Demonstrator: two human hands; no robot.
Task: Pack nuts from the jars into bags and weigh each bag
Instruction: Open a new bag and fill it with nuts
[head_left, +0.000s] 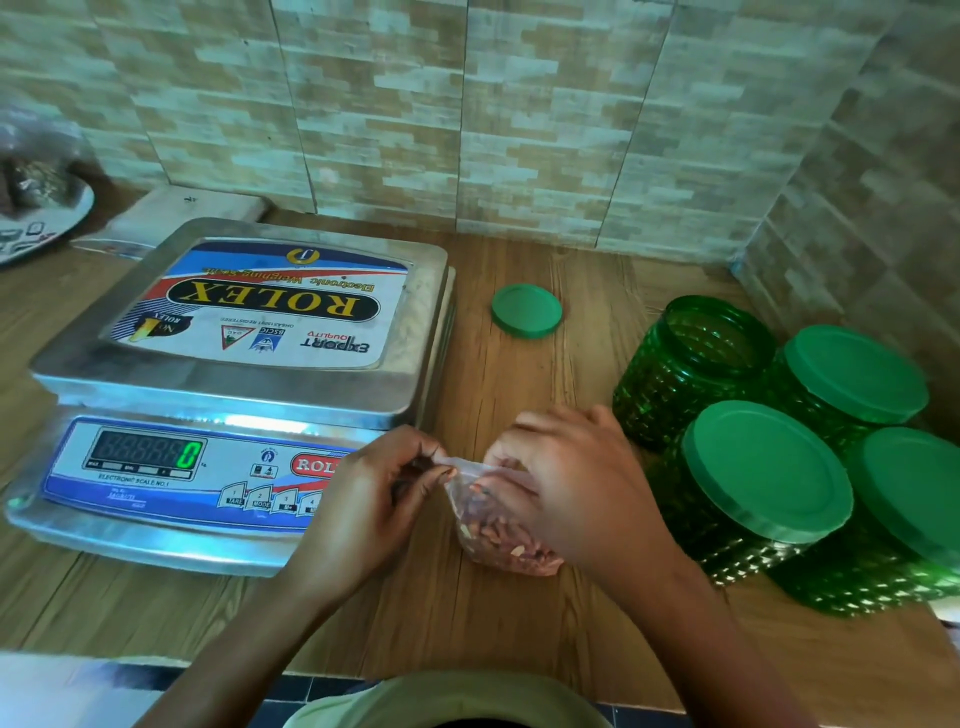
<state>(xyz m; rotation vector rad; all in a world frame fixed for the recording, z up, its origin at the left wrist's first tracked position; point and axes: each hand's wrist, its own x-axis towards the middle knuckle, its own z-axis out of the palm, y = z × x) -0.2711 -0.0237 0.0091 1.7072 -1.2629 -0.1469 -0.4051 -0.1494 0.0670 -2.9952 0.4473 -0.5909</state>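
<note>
green studded jars (691, 364), green lids (525, 310)

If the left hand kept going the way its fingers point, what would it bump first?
Probably the bag of nuts, whose top edge the left hand already pinches. Just beyond it is the right hand, though depth is hard to judge.

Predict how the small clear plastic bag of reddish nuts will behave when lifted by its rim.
Probably floppy: the small clear plastic bag of reddish nuts creases and sags where the left hand pinches its rim. Likely bottom-heavy, since the nuts pool low. It may spill if tilted, as the mouth looks unsealed.
</note>
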